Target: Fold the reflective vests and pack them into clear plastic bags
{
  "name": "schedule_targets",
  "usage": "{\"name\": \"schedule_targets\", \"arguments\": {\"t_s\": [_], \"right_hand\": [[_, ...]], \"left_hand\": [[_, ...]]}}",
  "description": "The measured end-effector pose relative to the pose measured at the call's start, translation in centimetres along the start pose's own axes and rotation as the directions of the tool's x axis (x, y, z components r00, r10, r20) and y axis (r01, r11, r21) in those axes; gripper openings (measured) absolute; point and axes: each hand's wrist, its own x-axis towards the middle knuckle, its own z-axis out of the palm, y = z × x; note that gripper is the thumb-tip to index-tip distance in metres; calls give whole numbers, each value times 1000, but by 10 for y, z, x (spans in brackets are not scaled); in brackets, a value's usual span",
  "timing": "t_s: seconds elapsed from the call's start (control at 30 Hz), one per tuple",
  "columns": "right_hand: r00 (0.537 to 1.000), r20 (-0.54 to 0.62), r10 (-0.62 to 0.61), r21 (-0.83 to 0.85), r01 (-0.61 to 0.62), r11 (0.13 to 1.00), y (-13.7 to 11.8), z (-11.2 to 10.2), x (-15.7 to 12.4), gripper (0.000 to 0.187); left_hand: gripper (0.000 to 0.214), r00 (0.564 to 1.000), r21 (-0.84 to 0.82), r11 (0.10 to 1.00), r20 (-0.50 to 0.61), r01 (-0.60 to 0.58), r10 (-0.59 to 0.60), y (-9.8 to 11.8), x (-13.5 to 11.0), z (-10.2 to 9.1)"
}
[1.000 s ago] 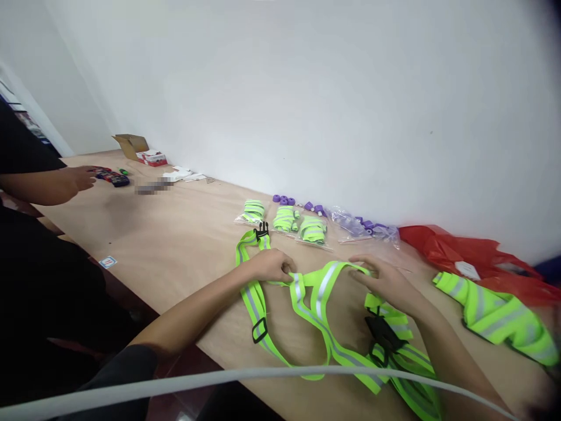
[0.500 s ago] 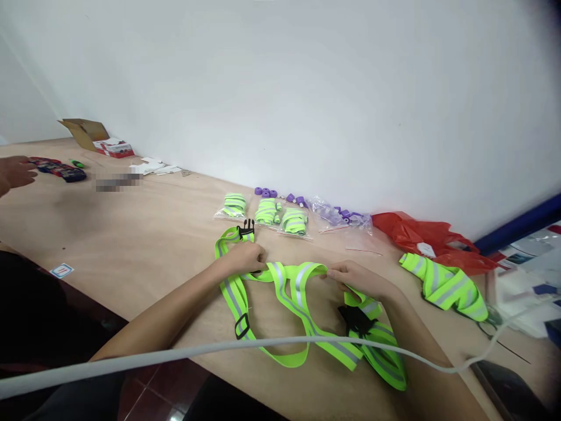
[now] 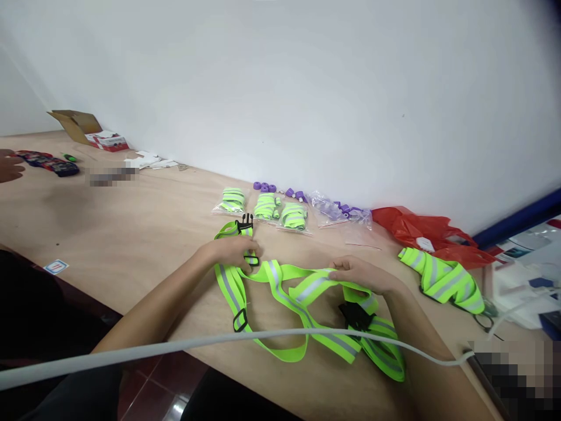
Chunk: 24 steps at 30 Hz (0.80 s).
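Note:
A neon-yellow reflective harness (image 3: 287, 292) with grey stripes lies spread out on the table. My left hand (image 3: 234, 250) is closed on its left strap, between the black side-release buckle prong (image 3: 245, 222) and a black slider (image 3: 251, 261). With thumb and fingers together, my right hand (image 3: 357, 272) grips the strap at the harness's upper right. Below that hand lie a black buckle part (image 3: 357, 316) and a looped strap end (image 3: 388, 356). Another black slider (image 3: 240, 320) sits on the lower left strap. Part of my left fingers is hidden by the webbing.
Behind lie bagged rolled harnesses (image 3: 266, 206), purple caps (image 3: 265, 187) and a red plastic bag (image 3: 416, 228). A rolled harness (image 3: 442, 280) rests at right. A white cable (image 3: 197, 346) crosses in front. Another person's hand (image 3: 11, 166) is far left, near a patterned cloth item (image 3: 50, 162).
The upper right strap section has folded over flatter beside my right hand. My left hand has shifted slightly left and up, showing the slider near it. The view has moved a little.

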Motion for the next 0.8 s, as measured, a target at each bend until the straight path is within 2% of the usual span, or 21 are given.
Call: {"name": "schedule_targets", "arguments": {"t_s": [0.13, 0.27, 0.37, 0.47, 0.53, 0.6, 0.67, 0.8], "right_hand": [[994, -61, -89, -57, 86, 995, -7, -5, -4, 53], [981, -160, -110, -11, 110, 994, -10, -10, -9, 57], [977, -195, -84, 74, 100, 992, -3, -17, -14, 53], [972, -213, -98, 175, 137, 975, 5, -26, -19, 46], [964, -232, -129, 243, 186, 952, 9, -31, -23, 42], [953, -251, -169, 330, 248, 911, 12, -35, -28, 41], [926, -311, -214, 420, 336, 843, 12, -36, -32, 40], [855, -440, -274, 517, 490, 702, 5, -31, -38, 42]], "left_hand": [[26, 997, -107, 993, -68, -40, 33, 0, -1, -2], [32, 970, -263, 959, -239, -108, 43, 0, -3, -6], [36, 916, -374, 906, -400, -199, 37, -3, -2, -7], [40, 831, -435, 850, -556, -298, 7, -10, 3, -8], [42, 779, -455, 822, -627, -344, -21, -16, 6, -9], [43, 757, -474, 804, -652, -359, -45, -22, 8, -10], [40, 774, -496, 797, -631, -345, -57, -25, 8, -10], [33, 862, -509, 813, -506, -282, -18, -19, 6, -4]]}}
